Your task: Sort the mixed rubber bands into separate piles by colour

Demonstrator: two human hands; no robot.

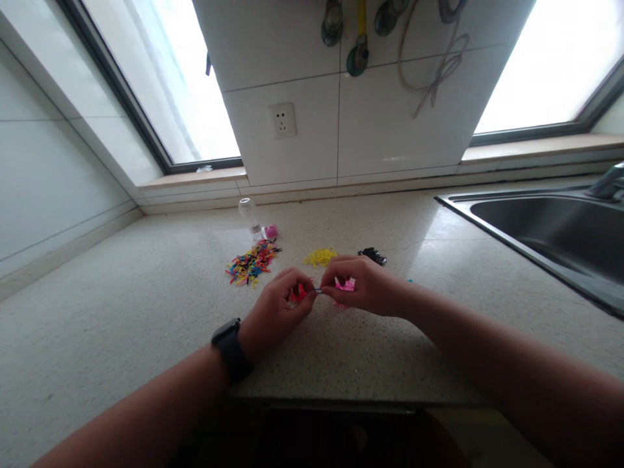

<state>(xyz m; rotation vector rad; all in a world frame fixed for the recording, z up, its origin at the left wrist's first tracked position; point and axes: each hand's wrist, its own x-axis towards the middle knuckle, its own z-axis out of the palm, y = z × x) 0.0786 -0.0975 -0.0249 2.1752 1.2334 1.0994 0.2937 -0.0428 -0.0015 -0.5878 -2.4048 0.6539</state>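
Observation:
Over the counter, my left hand (287,300) and my right hand (358,283) meet fingertip to fingertip. Each pinches one end of a small dark bluish rubber band (318,290), drawn out between them. A red pile (298,294) shows partly behind my left fingers, and a pink pile (345,286) behind my right ones. Just beyond the hands lie a yellow pile of little bands (320,257) and a black pile (374,255), the latter partly covered by my right hand. To the left spreads a larger mixed-colour heap of bands (252,262).
A clear bottle (249,216) lies behind the mixed heap, beside a pink object (271,231). Tiny blue bits (410,281) peek out past my right wrist. A steel sink (550,227) is set into the counter (160,312) at right. The tiled wall carries a socket (282,121).

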